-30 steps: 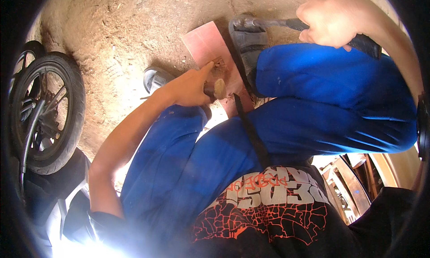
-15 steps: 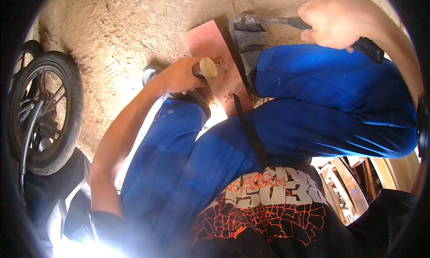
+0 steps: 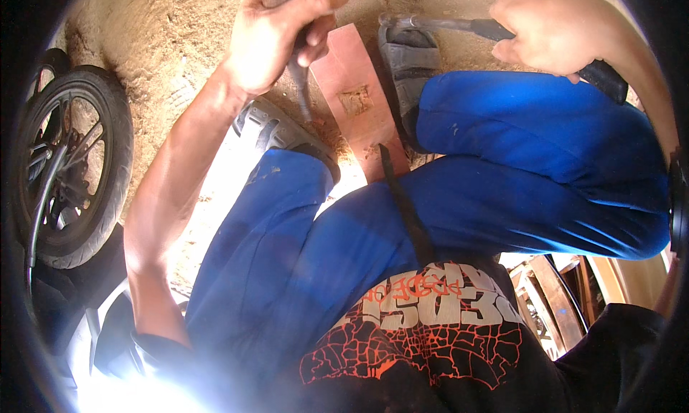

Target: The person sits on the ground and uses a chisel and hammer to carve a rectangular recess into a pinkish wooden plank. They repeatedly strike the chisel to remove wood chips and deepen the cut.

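Observation:
My left hand [image 3: 276, 36] is closed around a chisel [image 3: 301, 90], its thick handle reaching the top edge and its metal shank pointing down beside the board. A reddish wooden board [image 3: 373, 129] lies slanted between my feet. A roughly rectangular recess [image 3: 354, 100] is cut into its face, and a second small rough spot shows nearer to me. In my right hand [image 3: 542, 33] is a hammer [image 3: 459, 27], gripped by its black handle above my right knee. Its metal shaft runs left over my right sandal, and the head is hard to make out there.
A wheel with a black tyre [image 3: 79, 169] stands at the left, another partly behind it. My sandals [image 3: 409, 58] flank the board on a dusty ground [image 3: 158, 47]. A dark strap [image 3: 405, 205] runs from the board toward my waist. Wooden pieces [image 3: 556, 298] lie at lower right.
My left hand has lifted the chisel off the board and moved up and left, uncovering the recess. The hammer in my right hand has shifted slightly right.

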The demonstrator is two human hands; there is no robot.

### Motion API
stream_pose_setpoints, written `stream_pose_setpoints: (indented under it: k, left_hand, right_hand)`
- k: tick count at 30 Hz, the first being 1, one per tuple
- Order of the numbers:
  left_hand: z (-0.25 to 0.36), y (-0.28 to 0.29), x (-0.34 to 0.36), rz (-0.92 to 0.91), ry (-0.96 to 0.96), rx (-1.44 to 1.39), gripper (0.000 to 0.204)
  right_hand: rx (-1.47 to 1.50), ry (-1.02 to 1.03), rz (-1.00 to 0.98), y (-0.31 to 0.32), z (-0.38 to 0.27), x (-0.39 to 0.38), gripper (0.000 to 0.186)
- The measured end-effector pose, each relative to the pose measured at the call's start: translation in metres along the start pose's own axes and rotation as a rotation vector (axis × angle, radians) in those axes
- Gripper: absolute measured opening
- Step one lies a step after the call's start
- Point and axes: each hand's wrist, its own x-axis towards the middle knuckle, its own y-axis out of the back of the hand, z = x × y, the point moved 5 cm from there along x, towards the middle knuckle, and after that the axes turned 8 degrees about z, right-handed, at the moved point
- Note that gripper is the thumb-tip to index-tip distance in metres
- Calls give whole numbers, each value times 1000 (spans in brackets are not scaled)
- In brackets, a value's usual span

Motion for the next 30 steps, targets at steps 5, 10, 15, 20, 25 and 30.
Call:
stream_pose_setpoints:
  k: [5, 10, 15, 20, 25, 30]
  left_hand:
    - [-22, 4, 4, 256, -33, -274, 15]
    - [-26, 3, 9, 338, -153, -270, 12]
    - [-36, 8, 18, 322, -184, -318, 10]
    - [-35, 12, 19, 328, -253, -223, 11]
    - [-35, 15, 19, 291, -286, -252, 13]
    - [-33, 20, 16, 192, -422, -158, 17]
  right_hand:
    - [-89, -108, 121, -5, -9, 16, 48]
    - [42, 36, 386, -28, 22, 38, 29]
    - [63, 61, 367, -30, 25, 42, 30]
    - [31, 70, 297, -30, 24, 45, 31]
    - [42, 68, 347, -32, 27, 43, 31]
    - [34, 53, 338, -30, 23, 42, 31]
